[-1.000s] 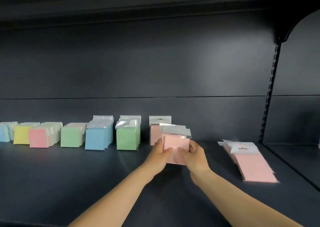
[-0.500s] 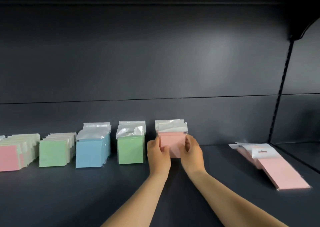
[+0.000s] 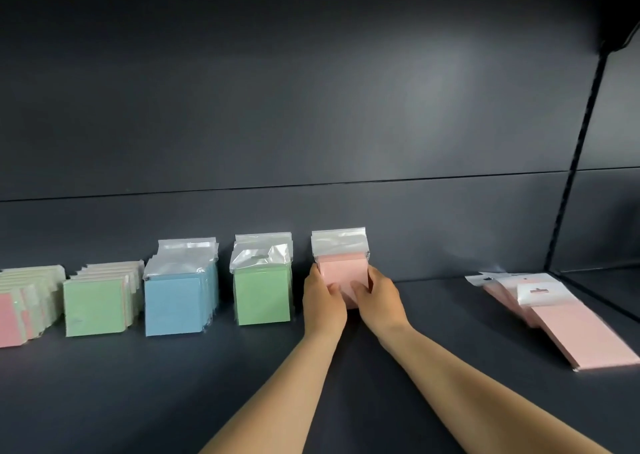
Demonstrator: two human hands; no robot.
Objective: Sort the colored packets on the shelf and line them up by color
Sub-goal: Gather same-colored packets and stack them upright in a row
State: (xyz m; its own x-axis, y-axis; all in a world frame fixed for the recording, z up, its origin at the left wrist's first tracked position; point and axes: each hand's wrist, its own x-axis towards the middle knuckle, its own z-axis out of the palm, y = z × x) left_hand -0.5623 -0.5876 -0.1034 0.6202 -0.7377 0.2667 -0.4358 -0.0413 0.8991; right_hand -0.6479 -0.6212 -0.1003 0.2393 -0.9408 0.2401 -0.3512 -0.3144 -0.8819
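A stack of pink packets [image 3: 343, 268] stands upright on the dark shelf [image 3: 173, 377], close to the back wall. My left hand [image 3: 323, 303] grips its left side and my right hand [image 3: 379, 297] grips its right side, thumbs on the front. To its left stand a green stack [image 3: 262, 296], a blue stack [image 3: 175, 304] and another green stack [image 3: 95, 306]. At the far left edge is a mixed row fronted by pink [image 3: 10, 318]. Several long pink packets [image 3: 568, 325] lie flat at the right.
The shelf's back wall [image 3: 311, 107] rises right behind the stacks. A slotted upright [image 3: 581, 148] and a divider edge bound the shelf at the right, just past the flat pink packets.
Both hands carried the pink packets back and set them upright in line with the green stack. The camera moved closer and to the right, so the leftmost stacks left the view.
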